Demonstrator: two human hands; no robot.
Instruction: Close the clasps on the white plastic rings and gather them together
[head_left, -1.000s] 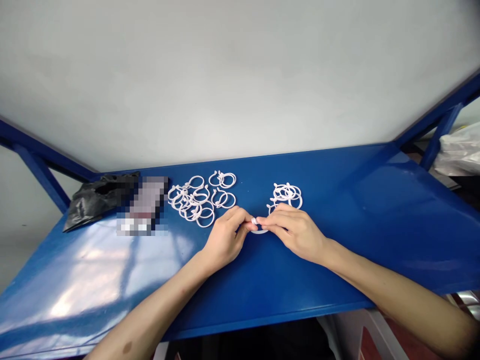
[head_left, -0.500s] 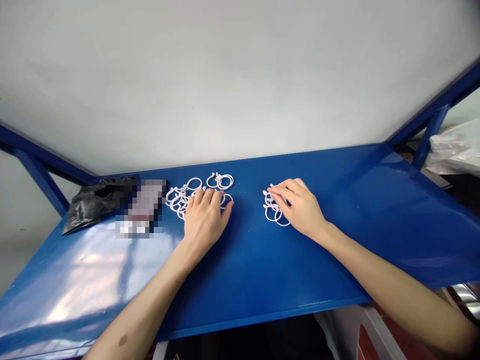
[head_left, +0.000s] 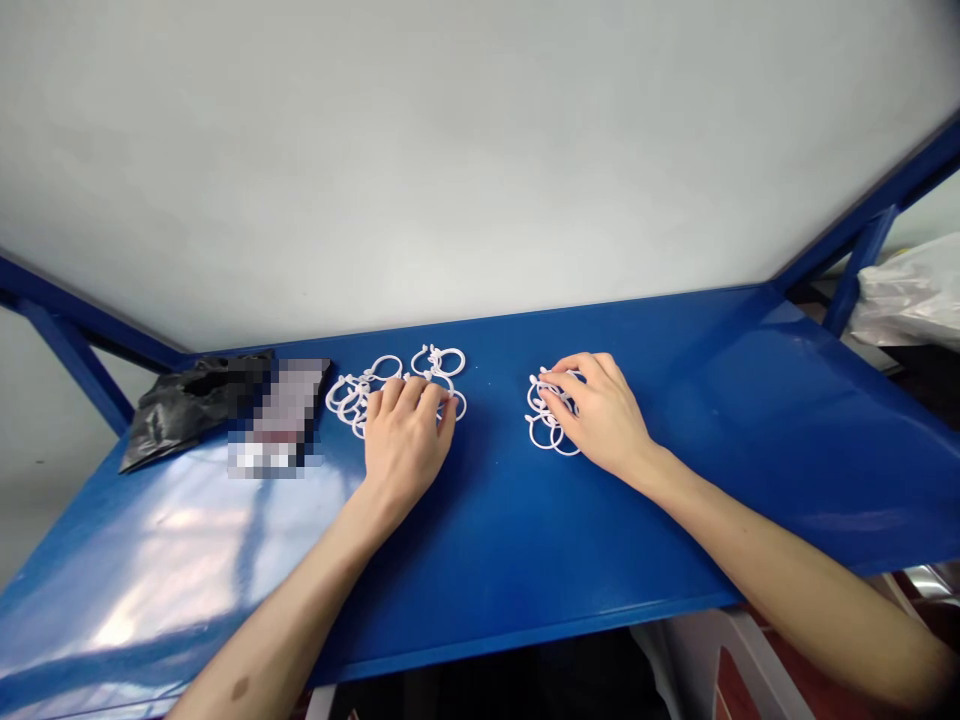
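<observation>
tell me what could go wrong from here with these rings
The left hand is over the left rings, which overlap, so lifting one might drag others along. The right hand is at the right rings, which overlap too, so pulling it back could shift some.

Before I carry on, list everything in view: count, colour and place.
Left rings: many, partly hidden, white, left of table centre
Right rings: several, partly hidden, white, right of table centre
Bag: one, black, table's left end
Pixelated object: one, greyish, between bag and left rings
Plastic wrap: whitish, far right edge
Table: one, blue, beneath the rings
Frame bars: several, blue, both sides
Wall: one, pale grey, behind table
Left hand: one, bare, at left rings
Right hand: one, bare, at right rings
</observation>
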